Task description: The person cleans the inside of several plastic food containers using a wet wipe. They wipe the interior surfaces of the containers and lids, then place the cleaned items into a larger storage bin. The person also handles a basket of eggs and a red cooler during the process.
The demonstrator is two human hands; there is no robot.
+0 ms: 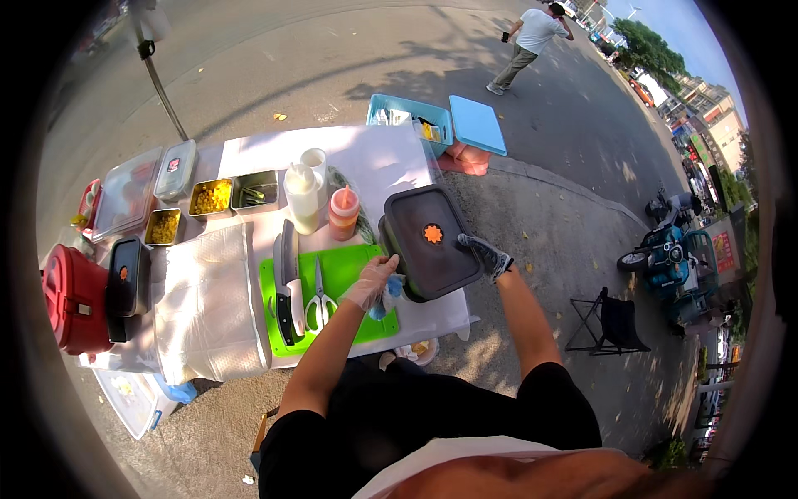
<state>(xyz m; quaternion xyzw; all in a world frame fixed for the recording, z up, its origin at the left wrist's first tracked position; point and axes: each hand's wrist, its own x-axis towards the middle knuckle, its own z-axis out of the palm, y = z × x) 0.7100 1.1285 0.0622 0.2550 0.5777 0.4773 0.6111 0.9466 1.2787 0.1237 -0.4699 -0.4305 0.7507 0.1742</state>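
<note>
A black rectangular container [391, 240] with a dark lid [424, 268], marked by an orange flower-shaped emblem, sits at the table's right end. My right hand [489, 257], in a dark glove, grips the lid's right edge. My left hand [372, 280] wears a clear plastic glove, its fingertips at the container's left side. A crumpled blue and white wad [388, 298], cloth or plastic, is bunched in that hand. Under my left forearm lies a green cutting board [368, 330], bearing a cleaver [287, 256], a black-handled knife [285, 318] and white-handled scissors [320, 299].
Beyond the board stand a white squeeze bottle [302, 199] and a red-sauce bottle [343, 213]. Metal tins of corn [211, 198], a quilted cover [206, 312] and a red bucket [72, 299] are leftward. A blue basket [408, 109] adjoins the far edge. A person [533, 37] is on the road.
</note>
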